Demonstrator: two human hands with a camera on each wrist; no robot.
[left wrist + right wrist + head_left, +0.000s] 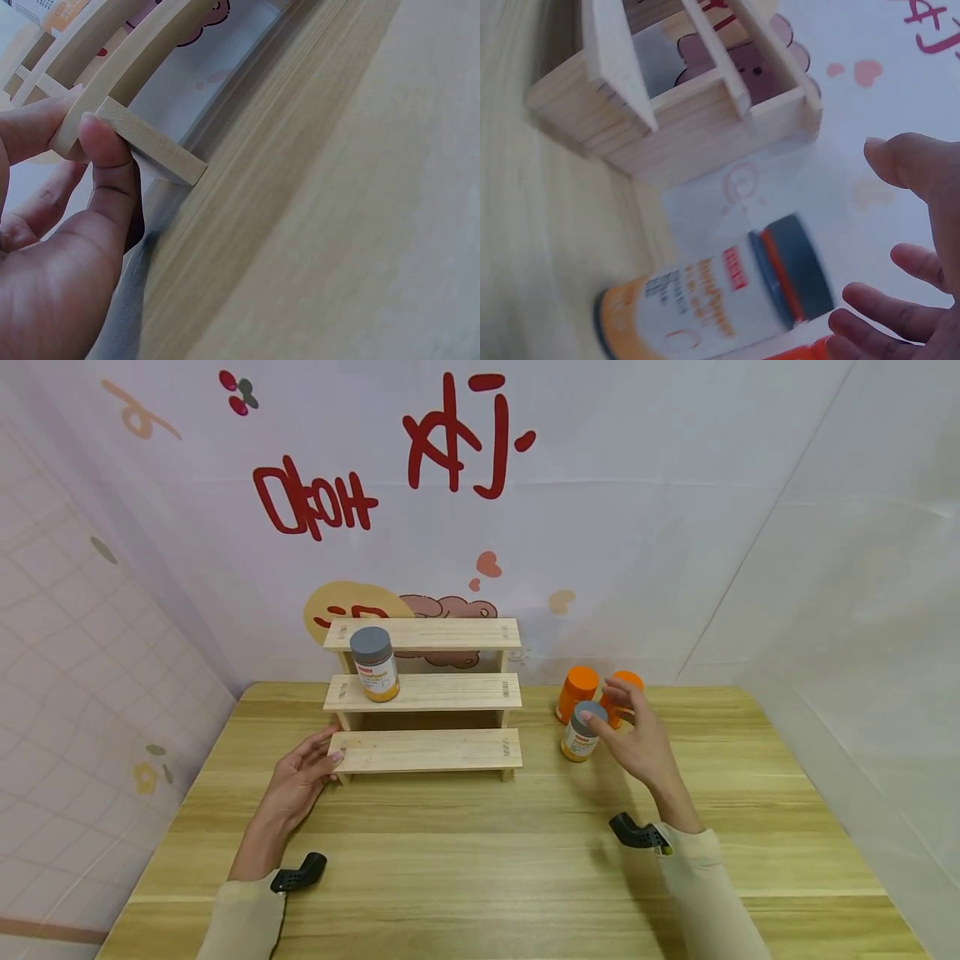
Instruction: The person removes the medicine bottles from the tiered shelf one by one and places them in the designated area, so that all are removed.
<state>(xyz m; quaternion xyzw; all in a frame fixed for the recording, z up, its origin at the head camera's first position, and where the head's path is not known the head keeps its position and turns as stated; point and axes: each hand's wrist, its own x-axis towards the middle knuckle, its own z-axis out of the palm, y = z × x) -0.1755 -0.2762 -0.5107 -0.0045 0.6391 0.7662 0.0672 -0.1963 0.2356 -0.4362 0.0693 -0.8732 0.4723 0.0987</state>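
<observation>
My left hand (303, 772) pinches the left end of the bottom shelf on a three-step wooden rack (423, 750); in the left wrist view its thumb (105, 142) lies against the board's edge. A grey-lidded jar (375, 668) with a white and orange label stands upright on the middle step, at its left. Right of the rack, a second grey-lidded jar (581, 735) stands on the table. Over it hovers my right hand (637, 735), thumb and fingers spread apart. The right wrist view shows a gap between that hand (922, 262) and the jar's lid (799, 266).
Two orange-lidded containers stand just behind the table jar: one (577, 692) at the left, another (628, 678) partly hidden by the right hand. A wood-grain table (450, 877) lies beneath everything. Behind the rack rises a white wall covering (637, 527) with red characters and drawings.
</observation>
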